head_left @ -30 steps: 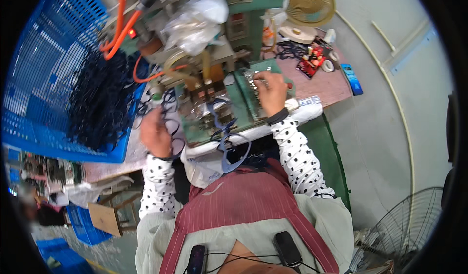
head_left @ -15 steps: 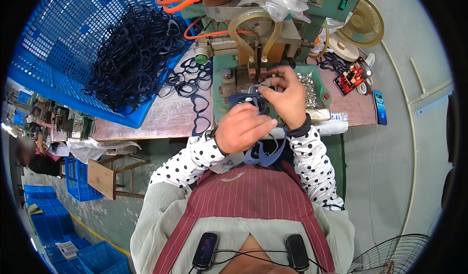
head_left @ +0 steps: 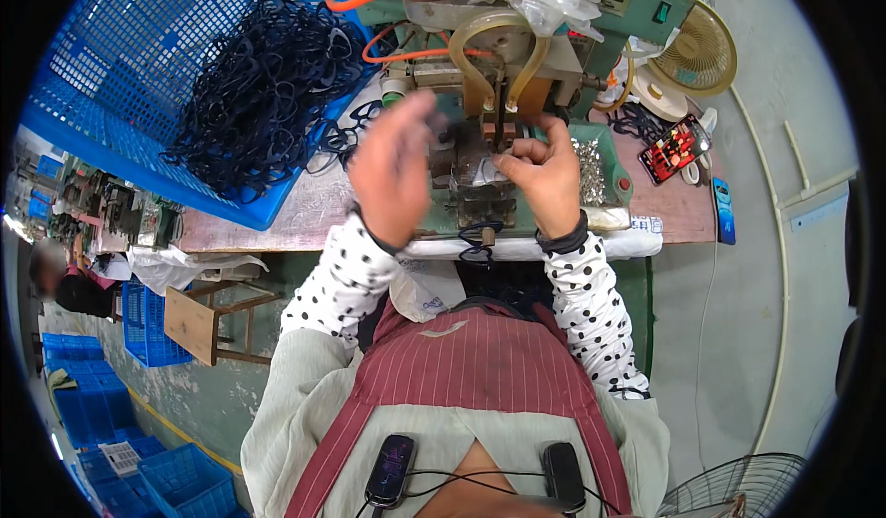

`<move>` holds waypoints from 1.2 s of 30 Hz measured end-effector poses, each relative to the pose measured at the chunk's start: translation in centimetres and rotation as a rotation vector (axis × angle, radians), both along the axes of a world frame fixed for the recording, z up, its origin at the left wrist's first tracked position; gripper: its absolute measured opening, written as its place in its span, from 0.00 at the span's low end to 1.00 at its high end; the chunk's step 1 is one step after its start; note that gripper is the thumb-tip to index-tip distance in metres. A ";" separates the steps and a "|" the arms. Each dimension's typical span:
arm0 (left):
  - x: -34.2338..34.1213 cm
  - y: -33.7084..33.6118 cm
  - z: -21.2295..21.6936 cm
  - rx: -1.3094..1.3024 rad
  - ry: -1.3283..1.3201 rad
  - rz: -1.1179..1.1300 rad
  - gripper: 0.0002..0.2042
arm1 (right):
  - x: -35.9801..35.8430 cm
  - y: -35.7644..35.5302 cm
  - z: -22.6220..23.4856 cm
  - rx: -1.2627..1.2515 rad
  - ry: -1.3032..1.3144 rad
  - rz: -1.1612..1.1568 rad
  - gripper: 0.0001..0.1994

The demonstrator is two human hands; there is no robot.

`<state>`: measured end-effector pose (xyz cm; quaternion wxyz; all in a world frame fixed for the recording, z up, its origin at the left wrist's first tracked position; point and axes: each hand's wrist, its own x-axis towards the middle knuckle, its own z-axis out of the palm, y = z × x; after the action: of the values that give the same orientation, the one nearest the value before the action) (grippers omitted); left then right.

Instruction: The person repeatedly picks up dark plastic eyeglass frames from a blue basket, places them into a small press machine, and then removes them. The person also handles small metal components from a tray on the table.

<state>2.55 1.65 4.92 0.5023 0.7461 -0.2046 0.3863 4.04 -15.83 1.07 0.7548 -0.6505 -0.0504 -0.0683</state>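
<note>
My left hand, smeared by motion, is over the left side of the green bench machine, close to the dark blue eyeglass frames on the table. Its fingertips are too blurred to show whether they hold anything. At the machine's working point, my right hand has its thumb and fingers pinched together just beside the copper-coloured tips. What they grip is too small to make out. Beside that hand is a green tray of small shiny metal parts. A dark blue eyeglass frame hangs at the machine's front edge.
A large blue basket heaped with dark eyeglass frames stands at left. On the right are a fan, a red-and-black phone-like object and a blue phone. A wooden stool is on the floor, lower left.
My left hand has moved up and left, away from my right hand. The blue eyeglass frame that was by my hands and lap is no longer there. My right hand stays at the tips.
</note>
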 end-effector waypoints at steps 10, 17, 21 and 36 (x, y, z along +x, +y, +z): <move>-2.2 -1.2 -4.2 0.500 -0.339 -0.458 0.19 | 0.1 -1.0 -0.8 -0.194 -0.161 -0.099 0.31; -0.3 -2.1 -6.5 0.535 -0.297 -0.662 0.20 | 4.0 -12.6 -10.4 -0.747 0.086 -0.616 0.15; -0.2 -1.9 -6.4 0.502 -0.285 -0.687 0.20 | 3.4 -13.2 -11.7 -0.992 -0.121 -0.541 0.16; -4.1 1.5 -9.4 0.664 -0.145 -0.161 0.22 | 3.3 -11.8 -11.8 -0.990 -0.513 -0.666 0.03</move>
<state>-1.55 3.12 -4.45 0.2452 0.8209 -0.4125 0.3097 7.39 -27.68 -10.76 0.2681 -0.8652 -0.0503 -0.4207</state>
